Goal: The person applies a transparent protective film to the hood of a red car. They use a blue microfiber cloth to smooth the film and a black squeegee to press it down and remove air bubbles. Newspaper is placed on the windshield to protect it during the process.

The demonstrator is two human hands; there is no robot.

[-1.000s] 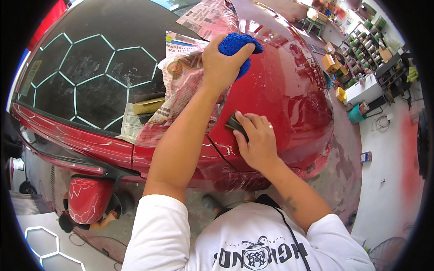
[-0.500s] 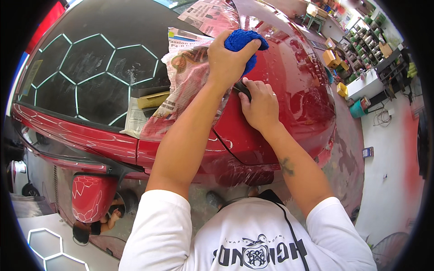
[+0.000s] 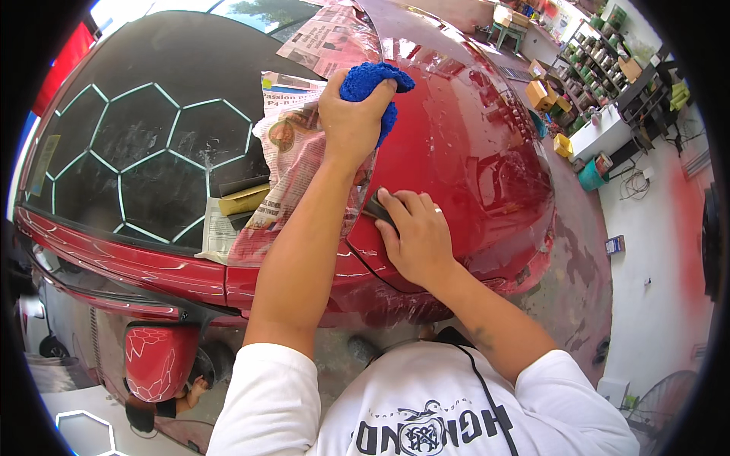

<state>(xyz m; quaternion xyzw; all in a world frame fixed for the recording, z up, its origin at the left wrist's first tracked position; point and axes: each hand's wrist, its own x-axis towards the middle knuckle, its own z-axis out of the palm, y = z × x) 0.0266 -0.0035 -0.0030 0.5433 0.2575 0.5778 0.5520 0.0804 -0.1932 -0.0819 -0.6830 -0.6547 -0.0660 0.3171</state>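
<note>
The right hand [image 3: 417,237] covers part of the dark block [image 3: 377,208]; the blue cloth [image 3: 371,80] hides most fingertips of the left hand [image 3: 346,125]. The red side mirror [image 3: 158,361], near left, partly hides a co-worker [image 3: 181,401]. The picture's rim cuts off the near-right fan [image 3: 663,410].

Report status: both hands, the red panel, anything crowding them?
Left hand gripping blue cloth. Right hand holding dark block at red car panel. Newspaper close beside block.

Red car [image 3: 464,159], newspaper [image 3: 293,156], dark block [image 3: 375,207] atop
</note>
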